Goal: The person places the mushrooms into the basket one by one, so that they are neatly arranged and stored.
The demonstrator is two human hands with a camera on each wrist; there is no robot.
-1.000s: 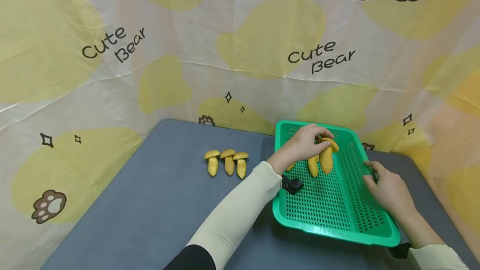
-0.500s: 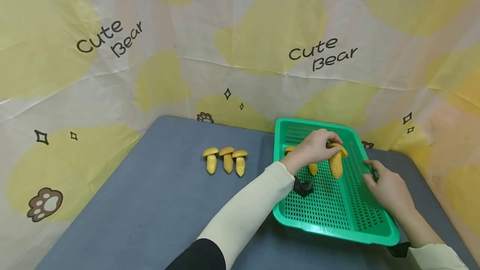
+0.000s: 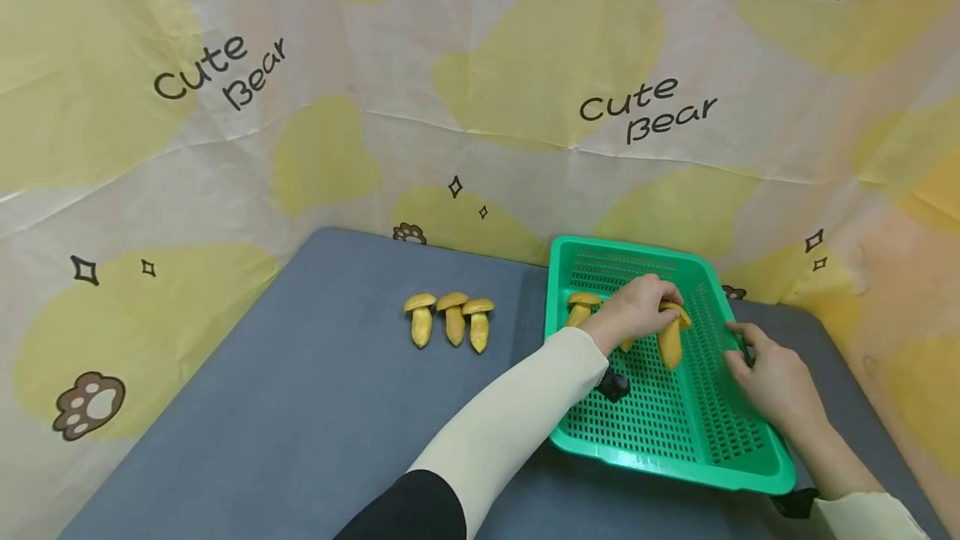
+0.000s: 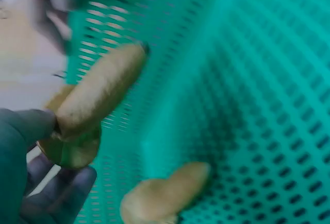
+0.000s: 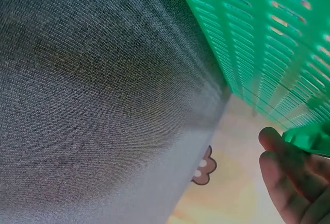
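At the lower right of the head view, my right hand (image 3: 776,386) rested on the right rim of the green basket (image 3: 675,457), fingers curled over the edge and gripping it; the right wrist view showed a fingertip against that green rim (image 5: 304,136), with grey cloth below. A little farther in, at the middle right of the frame, my left hand (image 3: 637,311) reached over the basket and pinched a yellow toy mushroom (image 3: 670,336) by its cap, stem pointing toward me, low over the mesh. The left wrist view, blurred as it was, showed my fingers (image 4: 31,131) closed round the cap with the stem (image 4: 100,90) above the basket floor, so I judged I was setting this one down inside and had not let go. Two other mushrooms lay in the basket: one just left of my hand (image 3: 579,308) and one mostly hidden under it (image 3: 626,343). The next move, as I saw it, called for lowering the mushroom flat and loosening the pinch.

Beyond, left of the basket, three more mushrooms (image 3: 450,319) lay side by side on the grey table (image 3: 300,407). Farther back and all around hung a pale curtain (image 3: 480,90) with yellow blobs, paw prints and the words "Cute Bear".
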